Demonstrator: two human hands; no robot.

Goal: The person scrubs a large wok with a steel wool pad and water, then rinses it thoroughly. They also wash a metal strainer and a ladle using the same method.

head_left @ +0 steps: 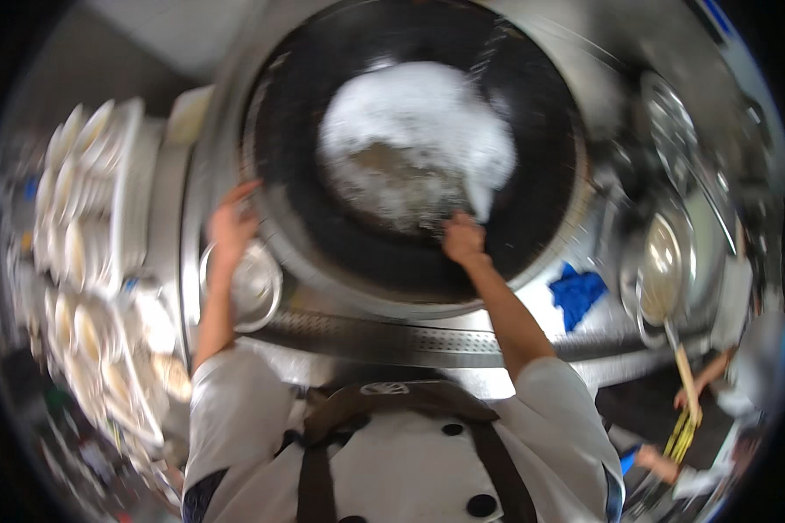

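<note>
A large dark wok (536, 196) fills the space before me, with white foam (412, 98) and murky water pooled in its bowl. My right hand (464, 238) reaches inside, fingers curled down at the near edge of the suds. Blur and froth hide whatever lies under those fingers. At the wok's left rim is my left hand (234, 222), its fingers apart and the index finger by the rim; I see nothing held in it. Below that hand, partly covered by my forearm, stands a round metal pot (261, 287).
Stacked pale dishes in white racks (127, 196) line the left. A blue cloth (577, 294) lies right of the wok. Further right are a strainer (667, 124) and a wooden-handled ladle (661, 268). A perforated metal strip (451, 340) runs along the near edge. Another person's hands (690, 399) show lower right.
</note>
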